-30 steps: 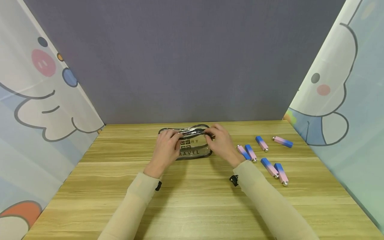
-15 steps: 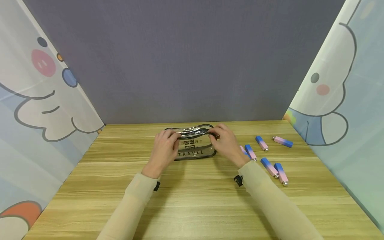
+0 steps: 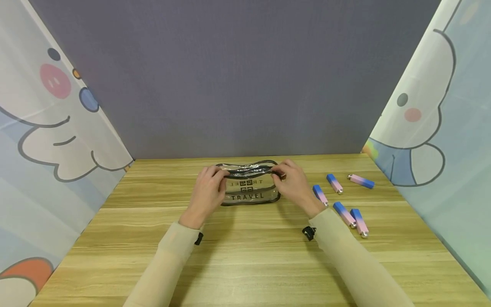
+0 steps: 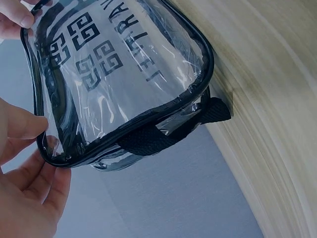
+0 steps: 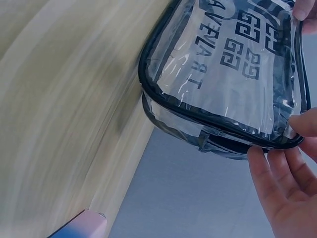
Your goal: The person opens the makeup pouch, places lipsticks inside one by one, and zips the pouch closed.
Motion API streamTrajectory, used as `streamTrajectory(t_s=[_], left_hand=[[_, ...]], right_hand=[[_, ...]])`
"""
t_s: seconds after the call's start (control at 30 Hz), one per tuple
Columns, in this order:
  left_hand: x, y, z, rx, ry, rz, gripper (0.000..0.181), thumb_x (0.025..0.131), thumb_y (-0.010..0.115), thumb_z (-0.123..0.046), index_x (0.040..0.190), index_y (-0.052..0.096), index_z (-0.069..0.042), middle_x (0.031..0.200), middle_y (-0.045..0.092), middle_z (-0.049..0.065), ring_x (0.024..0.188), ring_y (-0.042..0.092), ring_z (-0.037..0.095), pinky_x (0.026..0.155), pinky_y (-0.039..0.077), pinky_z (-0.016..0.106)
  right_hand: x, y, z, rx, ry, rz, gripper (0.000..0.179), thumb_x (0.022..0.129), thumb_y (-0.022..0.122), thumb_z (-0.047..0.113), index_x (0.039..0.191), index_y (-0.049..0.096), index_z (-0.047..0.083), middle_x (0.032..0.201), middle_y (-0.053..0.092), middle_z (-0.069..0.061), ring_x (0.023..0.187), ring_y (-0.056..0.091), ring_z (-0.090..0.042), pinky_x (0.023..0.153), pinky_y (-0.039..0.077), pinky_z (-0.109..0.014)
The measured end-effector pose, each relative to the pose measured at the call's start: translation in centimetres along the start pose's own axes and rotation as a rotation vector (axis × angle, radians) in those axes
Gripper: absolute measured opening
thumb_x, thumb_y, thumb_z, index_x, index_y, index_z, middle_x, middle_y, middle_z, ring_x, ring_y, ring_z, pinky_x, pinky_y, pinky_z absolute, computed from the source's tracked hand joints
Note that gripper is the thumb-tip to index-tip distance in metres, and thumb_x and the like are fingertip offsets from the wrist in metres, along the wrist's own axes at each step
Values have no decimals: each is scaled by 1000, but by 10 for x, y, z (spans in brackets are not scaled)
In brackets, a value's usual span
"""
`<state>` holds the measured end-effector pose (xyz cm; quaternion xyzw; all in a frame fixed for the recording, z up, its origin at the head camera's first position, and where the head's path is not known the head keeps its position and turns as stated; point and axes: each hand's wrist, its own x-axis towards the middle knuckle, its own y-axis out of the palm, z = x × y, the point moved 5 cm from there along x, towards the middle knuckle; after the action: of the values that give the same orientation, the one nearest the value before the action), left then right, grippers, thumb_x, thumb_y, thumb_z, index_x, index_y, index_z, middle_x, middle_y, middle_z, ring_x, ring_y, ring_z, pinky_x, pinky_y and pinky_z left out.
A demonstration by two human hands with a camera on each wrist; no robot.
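A clear pouch [image 3: 249,197] with black piping and the word TRAVEL stands upright on the wooden table, toward its back edge. My left hand [image 3: 207,189] pinches the top left corner of its rim between thumb and fingers. At the opposite top corner, my right hand [image 3: 293,183] pinches the rim the same way. Seen from the left wrist, the pouch [image 4: 114,64] has a black fabric strap [image 4: 163,136] on its side. The right wrist view shows the pouch [image 5: 213,74] with its lower edge against the table.
Several blue-and-pink square tubes [image 3: 344,214] with silvery ends lie scattered on the table [image 3: 245,264] to the right, one partly near my right forearm. A grey panel [image 3: 245,81] rises behind the table. Cartoon-printed curtains [image 3: 452,128] stand at both sides.
The pouch has shifted a little to the right, and my right hand has moved right with it. My left hand has edged slightly left along the rim, and the hands are farther apart.
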<state>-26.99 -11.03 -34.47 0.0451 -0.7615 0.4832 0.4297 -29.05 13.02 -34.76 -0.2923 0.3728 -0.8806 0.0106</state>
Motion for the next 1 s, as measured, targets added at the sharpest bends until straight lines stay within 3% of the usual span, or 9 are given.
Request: streamTrajectory(t_s=[0.37,0.7,1.0], left_hand=[[-1,-3,-5,-17,17,-6,17,87,68,9,102,74,2,97,66,14,88,58,32,81,48,43],[-1,-2,-8,-30,10,15,17,88,68,8,103,73,2,98,65,13,92,58,31,85,50,42],[-2,1,-7,-55,-9,25,20,89,63,11,104,72,1,99,65,13,94,58,31,86,50,42]], right_hand=[[-6,-3,2,-2,2,-6,21,89,70,3,108,72,-4,103,63,-11,90,62,-25,80,57,-44],[-8,-5,20,-164,-120,-39,18,89,72,7,105,76,2,99,64,-9,86,57,-26,73,48,-41],[-2,5,39,-288,-271,-58,13,86,77,9,98,77,4,99,66,-8,92,59,-28,81,49,-42]])
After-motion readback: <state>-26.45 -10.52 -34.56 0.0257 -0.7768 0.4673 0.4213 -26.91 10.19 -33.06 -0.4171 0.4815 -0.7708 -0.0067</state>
